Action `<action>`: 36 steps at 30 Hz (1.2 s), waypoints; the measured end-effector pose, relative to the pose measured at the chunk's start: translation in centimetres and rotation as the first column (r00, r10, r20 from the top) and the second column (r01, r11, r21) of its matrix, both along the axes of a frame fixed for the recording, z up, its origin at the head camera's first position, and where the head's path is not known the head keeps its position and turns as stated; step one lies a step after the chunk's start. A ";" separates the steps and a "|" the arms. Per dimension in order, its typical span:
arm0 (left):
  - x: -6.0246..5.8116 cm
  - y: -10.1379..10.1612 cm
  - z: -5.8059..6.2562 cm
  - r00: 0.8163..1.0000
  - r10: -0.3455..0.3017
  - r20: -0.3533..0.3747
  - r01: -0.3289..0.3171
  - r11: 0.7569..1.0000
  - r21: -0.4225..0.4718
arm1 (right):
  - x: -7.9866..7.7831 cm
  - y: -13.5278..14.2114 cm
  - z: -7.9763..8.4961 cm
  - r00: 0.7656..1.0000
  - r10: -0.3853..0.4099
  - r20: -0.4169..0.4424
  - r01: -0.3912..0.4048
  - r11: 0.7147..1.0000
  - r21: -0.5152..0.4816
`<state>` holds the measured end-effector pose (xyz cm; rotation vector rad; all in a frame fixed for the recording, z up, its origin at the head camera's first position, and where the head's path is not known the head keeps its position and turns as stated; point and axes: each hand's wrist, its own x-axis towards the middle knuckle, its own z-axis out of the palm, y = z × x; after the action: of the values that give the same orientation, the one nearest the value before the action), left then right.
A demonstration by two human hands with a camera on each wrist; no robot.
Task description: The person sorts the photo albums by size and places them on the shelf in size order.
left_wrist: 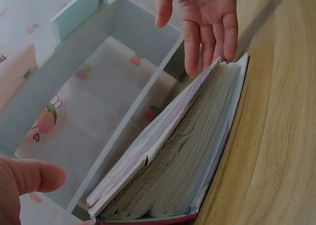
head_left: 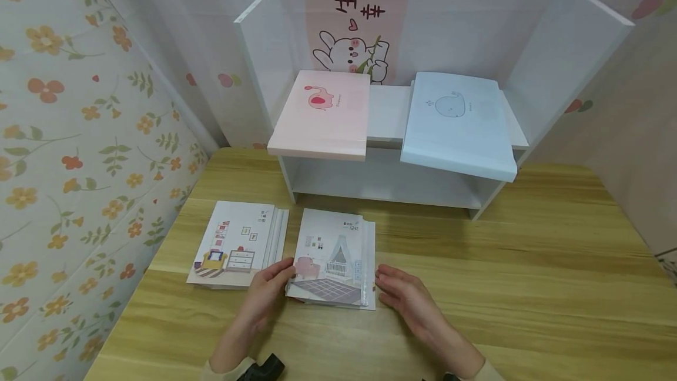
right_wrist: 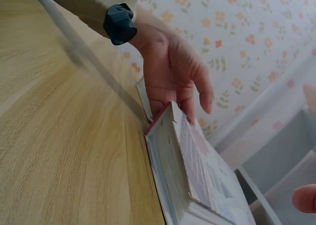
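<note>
The wood-grain table (head_left: 555,269) fills the foreground. On it, a crib-print photo album (head_left: 330,260) lies cover up between the two hands. The left hand (head_left: 261,296), its fingers relaxed, touches the album's left edge without gripping; the right hand (head_left: 409,298), fingers loosely extended and grasping nothing, is at the right edge, contact unclear. An armchair-print album (head_left: 238,240) lies just left. Beyond stands a white shelf unit (head_left: 388,175), its upper board bearing a pink elephant-print book (head_left: 319,116) and a blue whale-print book (head_left: 457,125), both overhanging the front. White curtain (head_left: 465,16) hangs behind; floral cloth (head_left: 53,134) lines the left.
</note>
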<state>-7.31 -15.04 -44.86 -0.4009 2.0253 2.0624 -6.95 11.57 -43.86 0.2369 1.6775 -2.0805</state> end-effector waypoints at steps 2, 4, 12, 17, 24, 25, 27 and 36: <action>0.0 0.0 -0.2 1.000 -0.014 0.011 0.014 0.999 0.030 | -0.1 0.1 0.1 1.000 0.013 0.013 -0.013 1.000 -0.007; -0.1 0.0 -0.3 1.000 -0.026 0.018 0.025 0.998 0.052 | -0.3 0.2 0.1 0.999 0.027 0.023 -0.026 1.000 -0.011; 0.0 0.1 -0.2 0.999 -0.030 0.044 0.027 0.997 0.067 | -0.9 0.8 -0.2 0.995 0.061 0.075 -0.054 0.995 -0.086; -0.1 0.0 -0.3 0.998 -0.010 0.062 0.007 0.998 0.061 | -1.3 1.1 -0.2 0.992 0.080 0.102 -0.065 0.987 -0.149; -0.2 0.0 -0.4 0.997 -0.039 0.063 0.035 0.997 0.064 | -1.6 1.4 -0.2 0.990 0.062 0.128 -0.035 0.978 -0.204; -0.2 0.0 -0.4 0.997 -0.042 0.066 0.038 0.997 0.063 | -1.6 1.4 -0.2 0.990 0.061 0.131 -0.032 0.977 -0.212; -0.2 0.0 -0.4 0.997 -0.038 0.071 0.034 0.998 0.059 | -1.6 1.5 -0.2 0.989 0.060 0.138 -0.027 0.972 -0.235; 0.1 0.0 -0.3 0.998 -0.039 0.044 0.037 0.998 0.057 | -1.5 1.1 -0.1 0.989 0.071 0.133 -0.033 0.963 -0.266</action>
<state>-7.19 -15.07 -45.16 -0.3925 1.9294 2.0635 -8.44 12.69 -43.91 0.2448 1.2956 -2.1646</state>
